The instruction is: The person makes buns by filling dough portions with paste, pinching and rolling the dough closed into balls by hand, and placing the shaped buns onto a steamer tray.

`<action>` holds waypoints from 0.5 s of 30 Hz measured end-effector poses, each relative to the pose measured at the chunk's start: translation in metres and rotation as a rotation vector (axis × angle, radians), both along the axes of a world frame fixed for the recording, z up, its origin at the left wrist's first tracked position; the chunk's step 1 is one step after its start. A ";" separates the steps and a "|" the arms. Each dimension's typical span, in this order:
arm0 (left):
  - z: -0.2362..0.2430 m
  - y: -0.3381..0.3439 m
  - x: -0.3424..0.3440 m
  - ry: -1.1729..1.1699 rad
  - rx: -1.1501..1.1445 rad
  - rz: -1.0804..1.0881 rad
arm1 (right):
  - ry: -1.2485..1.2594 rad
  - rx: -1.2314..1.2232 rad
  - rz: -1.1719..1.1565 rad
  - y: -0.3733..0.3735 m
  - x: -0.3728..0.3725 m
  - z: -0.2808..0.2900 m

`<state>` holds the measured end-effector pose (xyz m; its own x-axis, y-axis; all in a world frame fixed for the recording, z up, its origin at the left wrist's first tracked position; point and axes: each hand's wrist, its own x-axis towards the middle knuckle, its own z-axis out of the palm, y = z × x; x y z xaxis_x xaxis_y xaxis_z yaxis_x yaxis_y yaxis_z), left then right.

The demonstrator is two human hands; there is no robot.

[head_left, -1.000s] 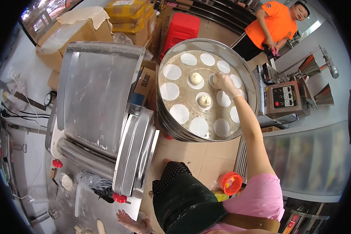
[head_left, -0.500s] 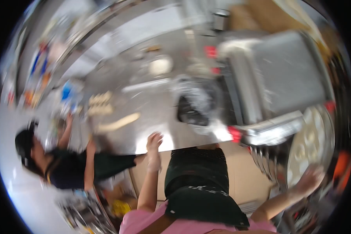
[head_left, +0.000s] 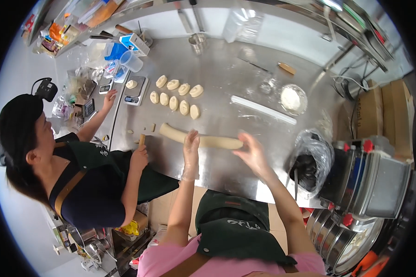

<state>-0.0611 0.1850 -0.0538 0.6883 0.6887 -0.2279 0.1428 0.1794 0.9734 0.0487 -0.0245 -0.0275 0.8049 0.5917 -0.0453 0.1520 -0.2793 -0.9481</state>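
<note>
A long pale dough roll lies on the steel table in front of me. Across its middle, my left hand is held edge-on with its fingers stretched out; whether the palm touches the dough is hard to tell. At the right end, my right hand has its thumb and fingers closed around the tip of the roll. Beyond it sit several cut dough pieces in two rows. On my left, a co-worker's hand grips a wooden-handled tool near the roll's left end.
One dough piece rests on a digital scale at the left. Farther back lie a white bar and a bowl of white powder. To the right stand a plastic-lined black container and a steel roller machine, with stacked round trays below.
My view has swung left and steadied. My right hand has moved from beside the round trays to the dough roll's right end, and my left hand has come over the roll.
</note>
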 end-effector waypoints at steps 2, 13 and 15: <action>0.001 0.011 -0.012 0.033 -0.043 0.038 | -0.207 -0.126 0.071 0.088 0.022 -0.040; 0.013 0.036 -0.085 0.119 -0.317 0.259 | -0.551 -0.250 0.312 0.252 0.068 -0.143; 0.003 0.036 -0.096 0.116 -0.297 0.279 | -0.549 -0.282 0.235 0.257 0.081 -0.137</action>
<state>-0.1570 0.2211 -0.0505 0.4425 0.7381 -0.5093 0.1544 0.4968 0.8540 0.1297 0.2325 -0.1644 0.6065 0.7797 0.1560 0.6795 -0.4063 -0.6110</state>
